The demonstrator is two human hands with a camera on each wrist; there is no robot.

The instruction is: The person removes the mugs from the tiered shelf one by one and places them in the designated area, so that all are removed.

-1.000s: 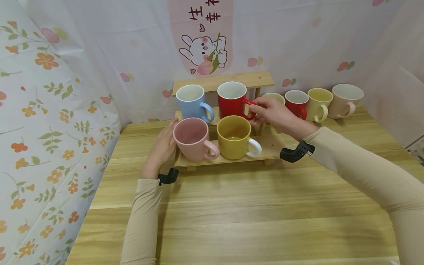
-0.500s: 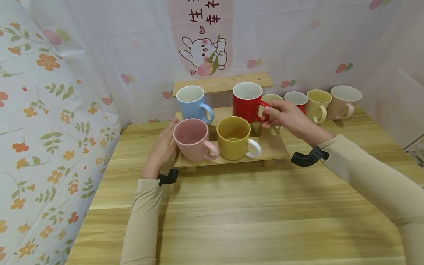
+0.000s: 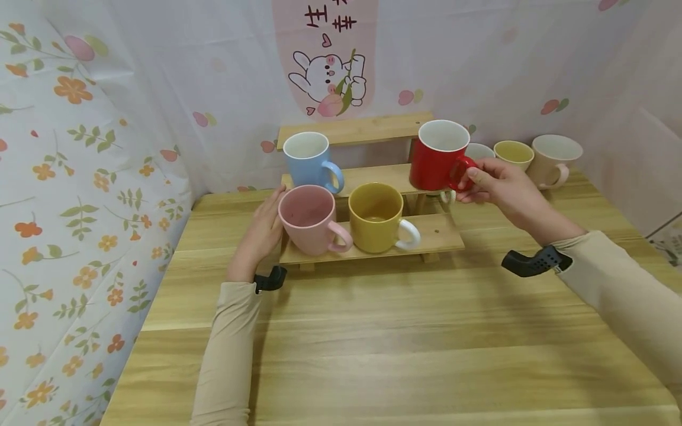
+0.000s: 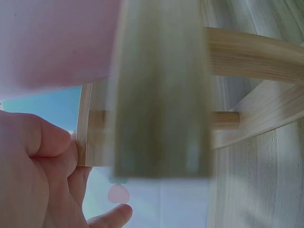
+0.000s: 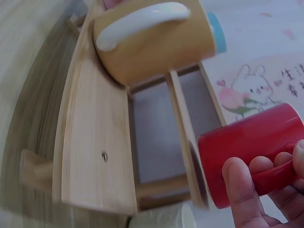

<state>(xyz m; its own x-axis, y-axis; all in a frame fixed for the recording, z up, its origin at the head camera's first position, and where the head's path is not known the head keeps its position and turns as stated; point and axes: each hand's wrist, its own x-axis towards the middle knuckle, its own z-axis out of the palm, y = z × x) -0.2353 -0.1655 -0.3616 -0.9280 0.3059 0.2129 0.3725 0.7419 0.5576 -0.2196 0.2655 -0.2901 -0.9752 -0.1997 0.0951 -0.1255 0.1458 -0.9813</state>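
Observation:
My right hand (image 3: pixel 503 192) grips a red mug (image 3: pixel 439 160) by its handle, at the right end of the rack's middle board. Whether its base touches the board cannot be told. On the left, my left hand (image 3: pixel 261 228) holds the end of the three-tier wooden rack (image 3: pixel 442 232); its fingertips (image 4: pixel 69 152) meet a board's end in the left wrist view. Nearest that hand is a pink mug (image 3: pixel 303 231) on the lowest board, with a yellow mug (image 3: pixel 373 228) with a white handle to its right. A light blue mug (image 3: pixel 306 168) stands on the middle board.
Along the wall to the right stand a white-lined mug (image 3: pixel 482 151), partly hidden by the red one, a pale yellow mug (image 3: pixel 514 155) and a beige-pink mug (image 3: pixel 554 163). Another mug's handle (image 3: pixel 446 196) shows below the red mug. Patterned cloth (image 3: pixel 213 89) hangs behind the wooden table (image 3: pixel 362 337).
My right hand has carried the red mug rightward along the middle board, away from the blue mug. The left hand and the other mugs have stayed in place.

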